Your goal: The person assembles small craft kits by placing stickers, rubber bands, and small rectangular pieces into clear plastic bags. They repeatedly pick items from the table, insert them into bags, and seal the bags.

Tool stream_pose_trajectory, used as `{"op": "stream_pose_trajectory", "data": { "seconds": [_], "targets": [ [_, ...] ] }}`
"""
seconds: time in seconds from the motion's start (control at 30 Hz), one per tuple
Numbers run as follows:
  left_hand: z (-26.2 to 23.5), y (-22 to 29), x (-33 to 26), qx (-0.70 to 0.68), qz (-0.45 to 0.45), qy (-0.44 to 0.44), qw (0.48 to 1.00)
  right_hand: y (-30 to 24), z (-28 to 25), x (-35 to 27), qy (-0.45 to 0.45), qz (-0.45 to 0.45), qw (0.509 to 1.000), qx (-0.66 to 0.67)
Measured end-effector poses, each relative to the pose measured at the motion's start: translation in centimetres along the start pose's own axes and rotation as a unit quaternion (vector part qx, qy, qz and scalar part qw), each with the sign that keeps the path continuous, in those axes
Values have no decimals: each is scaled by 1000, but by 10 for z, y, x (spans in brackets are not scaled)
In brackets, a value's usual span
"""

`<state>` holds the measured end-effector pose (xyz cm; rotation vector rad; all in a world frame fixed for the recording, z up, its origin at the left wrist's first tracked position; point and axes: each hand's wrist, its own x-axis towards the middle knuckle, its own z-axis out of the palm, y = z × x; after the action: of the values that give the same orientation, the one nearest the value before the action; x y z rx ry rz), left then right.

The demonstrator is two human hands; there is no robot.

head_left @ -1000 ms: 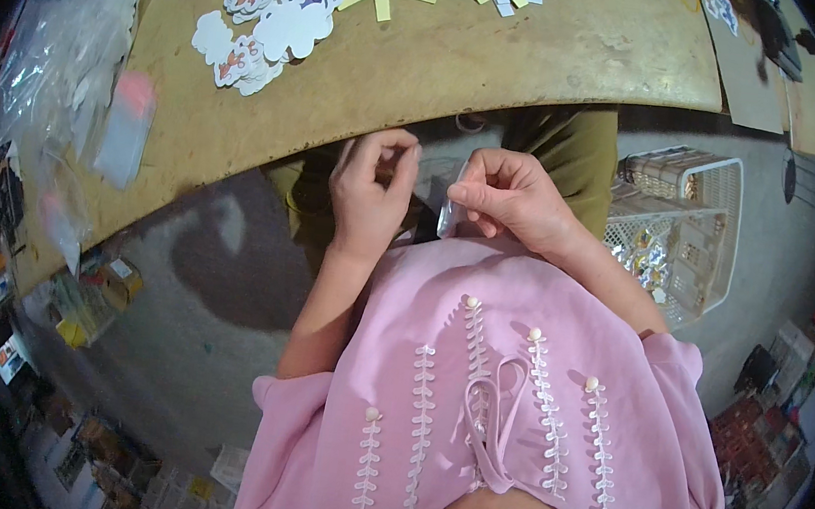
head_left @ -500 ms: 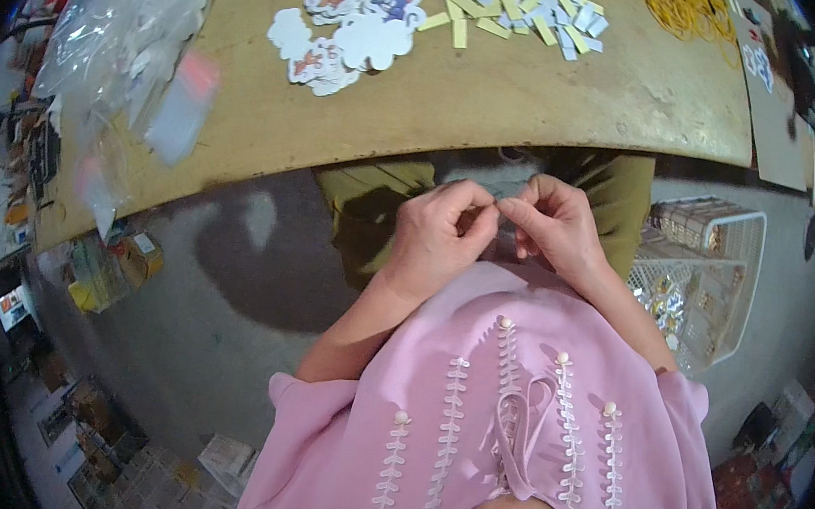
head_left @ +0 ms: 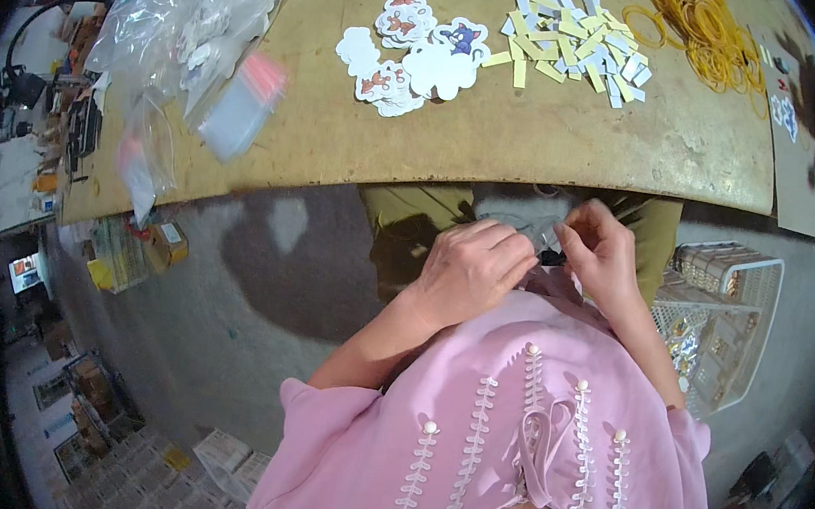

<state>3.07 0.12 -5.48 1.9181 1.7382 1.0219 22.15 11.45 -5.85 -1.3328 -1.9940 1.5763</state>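
Just right of the frame's centre, our bare right hand [head_left: 606,254] pinched a thin, clear plastic piece [head_left: 546,235]; our bare left hand [head_left: 472,267] was curled beside it, though we could not tell its grip. White, scalloped cartoon cards [head_left: 440,73] lay upper centre.

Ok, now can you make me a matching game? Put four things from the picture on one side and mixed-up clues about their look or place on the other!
Things
1. Small strips
2. Basket
3. Cutouts
4. The person's hands

Clues
A. Just in front of the pink shirt
B. Wavy-edged, some showing cartoon animals
C. Yellow and whitish, heaped on the table
D. White, at the person's right, lower than the tabletop

Right pairs: 1-C, 2-D, 3-B, 4-A
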Motion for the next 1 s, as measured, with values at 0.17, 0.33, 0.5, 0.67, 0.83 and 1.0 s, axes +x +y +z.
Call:
{"op": "stream_pose_trajectory", "data": {
  "seconds": [0.17, 0.33, 0.5, 0.67, 0.83, 1.0],
  "targets": [
    [-23, 2, 3, -30, 39, 1, 999, -36, -10, -13, -36, -391, 905, -167],
    [-51, 0, 14, -48, 43, -112, 992, -34, -28, -8, -113, -385, 886, -234],
    [-81, -26, 49, 175, 10, 89, 981, -23, -20, -7, -76, -371, 901, -210],
    [-93, -64, 85, 321, -23, 121, 939, -21, -17, -9, -29, -357, 909, -212],
    [-103, -70, 88, 258, -59, 106, 958, -13, -16, -6, -10, -375, 904, -205],
    [-104, -77, 86, 271, -24, 154, 950, -20, -14, -4, -11, -375, 901, -218]
  ]
}}
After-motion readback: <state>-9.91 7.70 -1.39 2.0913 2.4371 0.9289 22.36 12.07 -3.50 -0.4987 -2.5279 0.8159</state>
